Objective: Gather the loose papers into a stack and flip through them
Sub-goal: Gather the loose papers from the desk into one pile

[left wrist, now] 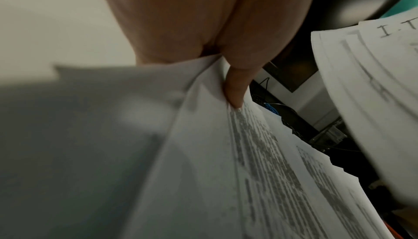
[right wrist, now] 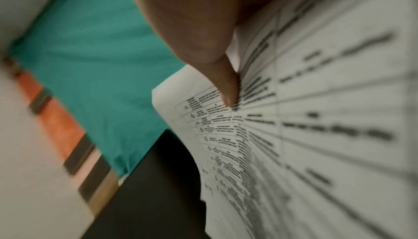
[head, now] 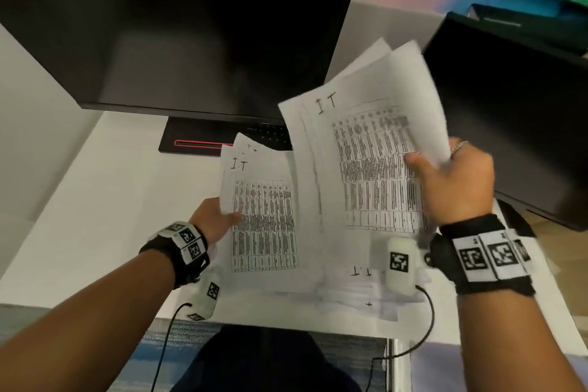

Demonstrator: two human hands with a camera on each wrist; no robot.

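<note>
Head view: over a white tabletop (head: 95, 200), the left hand (head: 213, 219) pinches one bundle of papers (head: 264, 216); the right hand (head: 451, 181) grips a second, raised bundle (head: 375, 143) (both show printed tables).

Left wrist view: thumb pressed on the sheets' edge.

Right wrist view: fingers (right wrist: 228, 89) clamp the blurred pages.

Wrists: black straps (head: 178, 251) with white square-coded marker tiles on both
Cameras: white pods (head: 401, 264) under each wrist, coded stickers, thin black cables
Right hand (head: 451, 181): silver ring
Forearms: bare, sleeveless
</note>
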